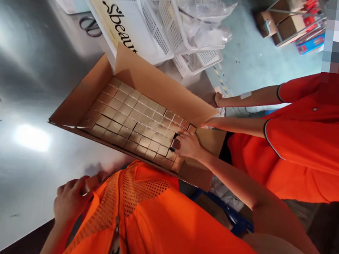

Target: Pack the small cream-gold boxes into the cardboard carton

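Observation:
A large open cardboard carton (162, 85) lies tilted across the view, filled with rows of small, square-topped boxes (141, 107). My right hand (188, 145) reaches into its right end, fingers bent around a small box (174, 143) beside a dark gap in the rows. Low on the left, my left hand (72, 199) is by the front of my orange vest (177, 221), above the metal table edge. Its fingers are curled and pressed together; whatever they may hold is blurred.
The carton rests on a shiny metal table (33, 87). White plastic baskets (164, 40) stand behind it, one holding a printed sheet (120, 19), another clear plastic bags (201, 8). Scissors (90, 26) lie nearby. At right stands a person in red (303, 134), one hand (219, 100) near the carton.

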`<state>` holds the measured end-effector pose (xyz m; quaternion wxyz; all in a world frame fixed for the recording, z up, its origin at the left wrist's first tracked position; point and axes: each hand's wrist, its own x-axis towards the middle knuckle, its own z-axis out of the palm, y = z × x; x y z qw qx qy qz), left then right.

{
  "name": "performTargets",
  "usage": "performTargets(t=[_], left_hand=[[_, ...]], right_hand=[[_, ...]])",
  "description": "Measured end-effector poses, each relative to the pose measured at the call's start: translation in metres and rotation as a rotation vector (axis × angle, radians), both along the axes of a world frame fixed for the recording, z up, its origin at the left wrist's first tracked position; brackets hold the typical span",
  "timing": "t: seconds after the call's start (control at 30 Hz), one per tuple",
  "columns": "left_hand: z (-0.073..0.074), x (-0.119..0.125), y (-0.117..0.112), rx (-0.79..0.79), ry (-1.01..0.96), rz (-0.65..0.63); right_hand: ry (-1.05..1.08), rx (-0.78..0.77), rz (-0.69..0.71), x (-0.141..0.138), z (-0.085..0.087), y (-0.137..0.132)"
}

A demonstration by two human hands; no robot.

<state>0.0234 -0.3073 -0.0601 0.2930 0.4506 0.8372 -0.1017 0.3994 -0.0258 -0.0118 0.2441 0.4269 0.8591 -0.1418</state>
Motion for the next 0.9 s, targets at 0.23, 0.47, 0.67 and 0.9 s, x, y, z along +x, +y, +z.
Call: performTargets(t=[0.23,0.47,0.67,0.9], left_hand=[[-0.002,0.002,-0.004,0.006,0.009,-0.016],[0.005,0.005,-0.003,0.024,0.029,-0.019],[0.006,0.005,-0.001,0.024,0.026,-0.029],[0.006,0.006,0.0,0.037,0.027,-0.023]], right_hand=[[-0.025,0.071,-0.068,-0.005,-0.002,-0.001],[-0.017,0.148,-0.126,-0.005,0.005,0.012],[0.009,-0.013,-0.046,-0.007,0.01,-0.011],[-0.043,-0.132,0.022,-0.011,0.0,-0.03]])
